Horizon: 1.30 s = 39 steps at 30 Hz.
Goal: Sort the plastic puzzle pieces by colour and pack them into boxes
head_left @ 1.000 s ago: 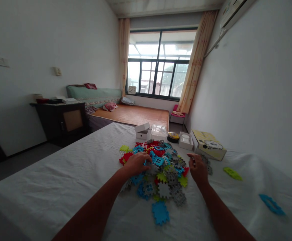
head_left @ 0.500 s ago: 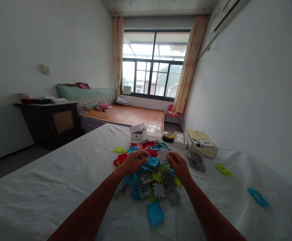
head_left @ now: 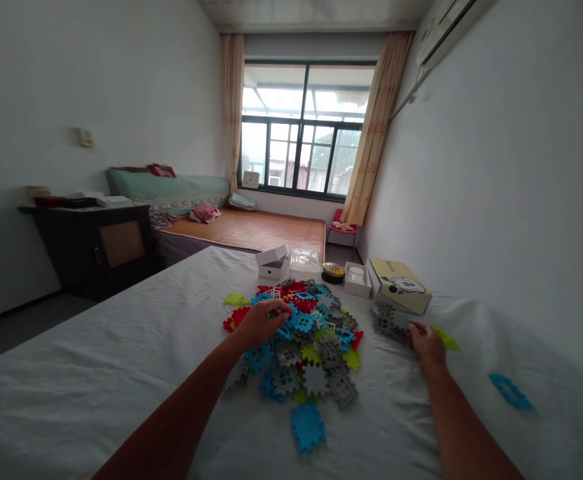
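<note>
Lying before a bright window (head_left: pixel 316 93), wrinkled white cloth (head_left: pixel 121 347) bears notched pieces (head_left: pixel 315 380).

My pile of pieces (head_left: pixel 303 323) is a total mix: red, bright blue, lime green, grey, some white. The piece (head_left: pixel 401 320) pinched in my right hand (head_left: pixel 427 343) is pale grey, and the ones beside it (head_left: pixel 382 321) are darker grey. Plain white cloth (head_left: pixel 171 313) under everything. The box (head_left: pixel 399 283) is yellow with a black-and-white cartoon character, the round tin (head_left: pixel 333 272) is black with yellow on top. Curtains (head_left: pixel 369 133) are peach with little reddish patterns, chair's (head_left: pixel 338 215) hot pink.
</note>
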### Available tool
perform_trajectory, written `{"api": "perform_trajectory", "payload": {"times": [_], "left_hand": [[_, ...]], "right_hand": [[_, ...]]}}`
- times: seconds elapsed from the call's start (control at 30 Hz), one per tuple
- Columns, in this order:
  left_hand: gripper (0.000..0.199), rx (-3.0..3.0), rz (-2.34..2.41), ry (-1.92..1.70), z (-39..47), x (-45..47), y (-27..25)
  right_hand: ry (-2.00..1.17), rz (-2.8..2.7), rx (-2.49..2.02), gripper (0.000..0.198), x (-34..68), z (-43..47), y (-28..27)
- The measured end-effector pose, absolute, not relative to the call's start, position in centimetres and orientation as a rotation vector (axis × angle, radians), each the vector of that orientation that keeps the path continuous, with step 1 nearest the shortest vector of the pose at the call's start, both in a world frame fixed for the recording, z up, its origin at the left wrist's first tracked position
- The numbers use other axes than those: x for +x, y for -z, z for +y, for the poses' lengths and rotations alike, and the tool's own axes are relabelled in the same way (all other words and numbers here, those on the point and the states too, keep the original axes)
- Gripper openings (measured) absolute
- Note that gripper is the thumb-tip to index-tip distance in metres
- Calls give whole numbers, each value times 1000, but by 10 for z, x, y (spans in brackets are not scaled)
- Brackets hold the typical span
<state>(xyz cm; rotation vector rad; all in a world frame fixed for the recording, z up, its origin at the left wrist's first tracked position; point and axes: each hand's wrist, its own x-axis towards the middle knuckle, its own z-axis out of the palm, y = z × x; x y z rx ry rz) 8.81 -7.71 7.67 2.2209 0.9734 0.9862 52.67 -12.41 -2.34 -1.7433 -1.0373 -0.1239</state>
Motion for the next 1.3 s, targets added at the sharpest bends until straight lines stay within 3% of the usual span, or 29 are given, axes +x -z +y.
{"api": "perform_trajectory", "payload": {"times": [0.13,0.33,0.63,0.8,1.03,1.3], "left_hand": [[17,2373,967,-858,-77,87,-74],[17,2747,984,-650,-85,90,-71],[11,3173,1097,-482,-96,112,-57],[2,3133,1129,-666,-95,117,-54],[13,2492,1252,-1151,-84,98,-66],[19,2189,1015,-1112,-92,108,-72]], "right_hand": [[262,-924,-1820,23,527,-119,26],[527,-1159,-1676,31,475,-110,5],[489,-1806,-1490,33,363,-124,-14],[387,-1821,-1495,33,360,-127,-14],[107,-1708,-1374,26,345,-124,-25],[-352,-1629,-1294,32,302,-134,-38]]}}
